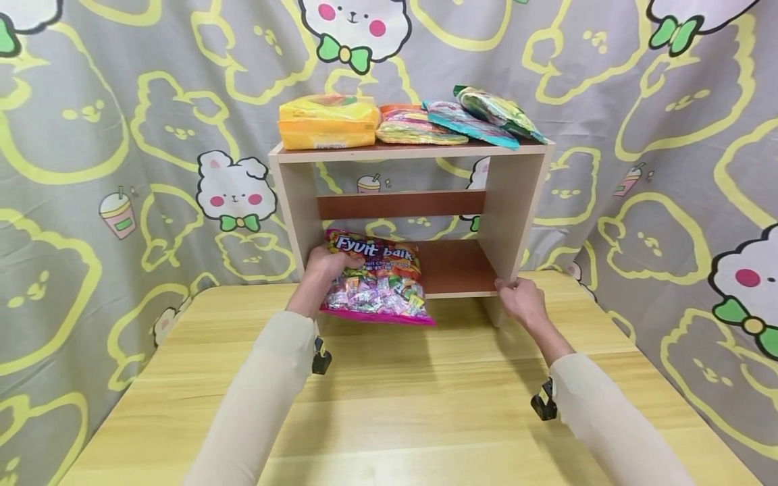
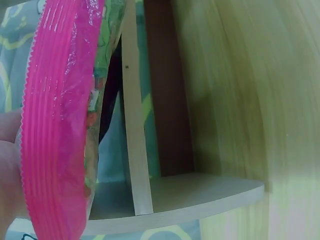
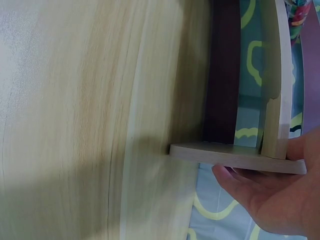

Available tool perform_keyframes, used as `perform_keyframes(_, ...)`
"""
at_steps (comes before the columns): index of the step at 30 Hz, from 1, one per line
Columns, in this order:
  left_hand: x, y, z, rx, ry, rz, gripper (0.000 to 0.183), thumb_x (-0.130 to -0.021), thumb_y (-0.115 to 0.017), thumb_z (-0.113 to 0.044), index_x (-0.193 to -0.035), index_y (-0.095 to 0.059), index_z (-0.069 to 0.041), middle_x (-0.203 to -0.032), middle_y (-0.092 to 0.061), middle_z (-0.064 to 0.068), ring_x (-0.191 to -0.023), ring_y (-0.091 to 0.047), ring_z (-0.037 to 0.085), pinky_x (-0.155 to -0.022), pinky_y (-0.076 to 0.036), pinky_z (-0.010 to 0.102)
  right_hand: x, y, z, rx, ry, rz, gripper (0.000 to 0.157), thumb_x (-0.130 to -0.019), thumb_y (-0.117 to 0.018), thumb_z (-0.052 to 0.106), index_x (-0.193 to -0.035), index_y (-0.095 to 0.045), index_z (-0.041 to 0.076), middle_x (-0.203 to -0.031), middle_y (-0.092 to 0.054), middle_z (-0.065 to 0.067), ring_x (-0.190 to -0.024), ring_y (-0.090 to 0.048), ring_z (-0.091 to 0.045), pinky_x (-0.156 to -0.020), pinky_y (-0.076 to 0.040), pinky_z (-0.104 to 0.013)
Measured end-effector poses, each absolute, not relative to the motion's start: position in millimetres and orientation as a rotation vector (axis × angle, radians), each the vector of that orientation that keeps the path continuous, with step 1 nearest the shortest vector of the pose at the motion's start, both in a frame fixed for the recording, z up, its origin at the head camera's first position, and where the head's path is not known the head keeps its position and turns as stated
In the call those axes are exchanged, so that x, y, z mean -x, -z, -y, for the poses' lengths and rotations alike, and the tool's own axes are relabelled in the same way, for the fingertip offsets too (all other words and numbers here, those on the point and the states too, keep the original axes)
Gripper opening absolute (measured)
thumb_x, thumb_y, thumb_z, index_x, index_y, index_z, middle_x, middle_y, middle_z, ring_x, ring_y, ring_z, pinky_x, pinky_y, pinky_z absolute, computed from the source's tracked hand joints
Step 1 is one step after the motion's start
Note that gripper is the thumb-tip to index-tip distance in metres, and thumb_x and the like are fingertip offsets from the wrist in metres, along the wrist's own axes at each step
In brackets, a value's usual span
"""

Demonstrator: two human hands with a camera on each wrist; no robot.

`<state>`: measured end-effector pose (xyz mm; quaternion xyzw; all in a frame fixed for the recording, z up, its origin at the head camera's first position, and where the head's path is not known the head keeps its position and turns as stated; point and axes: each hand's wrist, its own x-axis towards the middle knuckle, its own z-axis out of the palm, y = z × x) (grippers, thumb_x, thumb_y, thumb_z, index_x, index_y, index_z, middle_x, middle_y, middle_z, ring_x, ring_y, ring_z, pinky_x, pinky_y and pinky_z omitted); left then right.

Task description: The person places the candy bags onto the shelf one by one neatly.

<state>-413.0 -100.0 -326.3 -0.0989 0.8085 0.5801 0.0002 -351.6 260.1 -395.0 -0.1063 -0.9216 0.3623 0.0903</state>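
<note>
A "Fyuit baik" chewy candy bag (image 1: 379,280), purple-pink with a clear lower part showing wrapped sweets, is tilted at the left of the shelf unit's lower opening. My left hand (image 1: 325,264) grips its left side, thumb over the front. In the left wrist view the bag's crimped pink edge (image 2: 55,125) hides most of that hand. The small wooden shelf unit (image 1: 513,216) stands on the table. Low on its right side panel, my right hand (image 1: 523,299) holds on; in the right wrist view its fingers (image 3: 235,187) lie against the panel's outer face.
On the unit's top board lie a yellow pack (image 1: 328,125), an orange-yellow bag (image 1: 419,127), a teal bag (image 1: 468,121) and a green bag (image 1: 498,111). The brown lower board (image 1: 458,266) extends right of the candy. A patterned curtain (image 1: 152,135) hangs behind the wooden table (image 1: 395,405).
</note>
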Motion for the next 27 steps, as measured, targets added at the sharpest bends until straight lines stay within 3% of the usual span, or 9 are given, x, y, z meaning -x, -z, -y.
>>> perform_keyframes(11, 416.5, 336.8, 103.6, 0.326, -1.683, -2.524, 0.082, -0.084, -0.083, -0.03, -0.147, -0.042, 0.003, -0.149, -0.049, 0.018, -0.138, -0.046, 0.035, -0.119, -0.033, 0.044, 351.0, 395.6, -260.5, 0.33, -1.085, 2.737, 0.052, -0.104, -0.042, 0.044, -0.103, -0.069, -0.001, -0.083, -0.069, -0.015, -0.092, -0.062, -0.039, -0.068, -0.045, -0.036)
perform_keyframes(15, 415.9, 335.4, 103.4, 0.328, -1.655, -2.54, 0.085, -0.084, -0.082, -0.031, -0.149, -0.039, 0.003, -0.15, -0.048, 0.019, -0.139, -0.046, 0.035, -0.119, -0.033, 0.044, 351.6, 395.7, -261.0, 0.331, -1.088, 2.736, 0.053, -0.104, -0.042, 0.045, -0.101, -0.069, 0.0, -0.087, -0.069, -0.016, -0.093, -0.062, -0.039, -0.068, -0.045, -0.036)
perform_keyframes(20, 412.1, 333.7, 105.1, 0.28, -1.618, -2.571, 0.104, -0.087, -0.08, -0.034, -0.159, -0.015, 0.001, -0.161, -0.032, 0.02, -0.148, -0.034, 0.037, -0.122, -0.028, 0.047, 350.9, 395.0, -260.2, 0.335, -1.101, 2.734, 0.054, -0.104, -0.043, 0.045, -0.108, -0.069, -0.002, -0.09, -0.069, -0.018, -0.092, -0.062, -0.038, -0.067, -0.046, -0.035)
perform_keyframes(24, 407.2, 331.3, 104.8, 0.26, -1.622, -2.553, 0.12, -0.088, -0.078, -0.032, -0.16, 0.014, -0.007, -0.168, -0.014, 0.019, -0.153, -0.022, 0.037, -0.122, -0.027, 0.051, 350.3, 394.3, -260.4, 0.331, -1.097, 2.726, 0.052, -0.104, -0.044, 0.044, -0.101, -0.069, 0.0, -0.083, -0.069, -0.015, -0.089, -0.063, -0.037, -0.066, -0.045, -0.034)
perform_keyframes(27, 402.5, 328.3, 102.7, 0.228, -1.542, -2.609, 0.121, -0.091, -0.075, -0.032, -0.158, 0.024, -0.01, -0.168, -0.012, 0.023, -0.154, -0.02, 0.039, -0.122, -0.025, 0.051, 350.0, 394.7, -260.7, 0.332, -1.098, 2.721, 0.05, -0.104, -0.044, 0.044, -0.098, -0.069, 0.001, -0.077, -0.069, -0.013, -0.084, -0.063, -0.035, -0.064, -0.044, -0.034)
